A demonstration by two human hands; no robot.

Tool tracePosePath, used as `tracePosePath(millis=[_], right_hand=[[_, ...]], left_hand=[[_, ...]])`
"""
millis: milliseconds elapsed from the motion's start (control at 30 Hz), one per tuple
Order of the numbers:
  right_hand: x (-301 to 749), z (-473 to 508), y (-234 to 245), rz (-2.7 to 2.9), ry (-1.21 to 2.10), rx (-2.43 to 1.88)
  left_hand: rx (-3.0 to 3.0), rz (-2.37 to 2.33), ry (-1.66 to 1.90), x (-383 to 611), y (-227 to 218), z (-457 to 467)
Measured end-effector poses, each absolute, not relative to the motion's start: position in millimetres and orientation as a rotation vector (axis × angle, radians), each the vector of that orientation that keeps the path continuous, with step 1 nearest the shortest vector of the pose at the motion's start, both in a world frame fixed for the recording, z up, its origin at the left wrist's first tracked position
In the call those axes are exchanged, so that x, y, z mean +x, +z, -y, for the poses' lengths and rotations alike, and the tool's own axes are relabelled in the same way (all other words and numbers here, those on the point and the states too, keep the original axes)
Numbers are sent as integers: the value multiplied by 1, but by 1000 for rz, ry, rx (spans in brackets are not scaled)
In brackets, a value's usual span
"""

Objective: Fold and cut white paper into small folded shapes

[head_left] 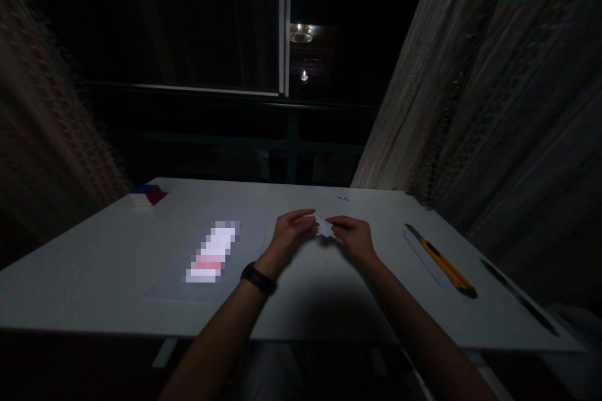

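A small piece of folded white paper point(325, 227) with pointed corners is held just above the table, between my two hands. My left hand point(292, 230), with a black band on its wrist, pinches the paper's left side. On the opposite side, the fingertips of my right hand point(356, 238) grip its right edge. The fine folds are too small and dim to make out. Both forearms reach in over the front edge of the white table point(324, 301).
Left of my hands a bright, blurred-out screen point(212, 252) lies on a pale sheet point(164, 288). A red, white and blue block point(147, 195) stands at the far left. To the right are a yellow utility knife point(444, 263), a paper strip point(426, 257) and a dark strip point(520, 297). Small scraps point(343, 198) lie behind.
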State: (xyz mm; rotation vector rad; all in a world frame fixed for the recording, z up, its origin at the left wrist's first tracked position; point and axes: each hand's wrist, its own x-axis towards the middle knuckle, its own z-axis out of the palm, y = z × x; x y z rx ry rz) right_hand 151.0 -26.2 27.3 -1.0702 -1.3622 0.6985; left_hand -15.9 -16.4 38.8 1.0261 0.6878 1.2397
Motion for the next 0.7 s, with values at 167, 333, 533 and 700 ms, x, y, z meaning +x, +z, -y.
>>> tracePosePath(millis=[167,333,533,700], right_hand=[[149,26,20,1455,562,-1050],[150,24,16,1517,564,-1036],[151,23,17,1462,655,-1058],[150,22,21,1319,791,-1163]], left_hand=[[1055,-776,1147,-14,31,11],[1141,-841,1111,-13,25,8],[1166,-849,1104,-13,26,9],[1230,-848,1117,-10,26,10]])
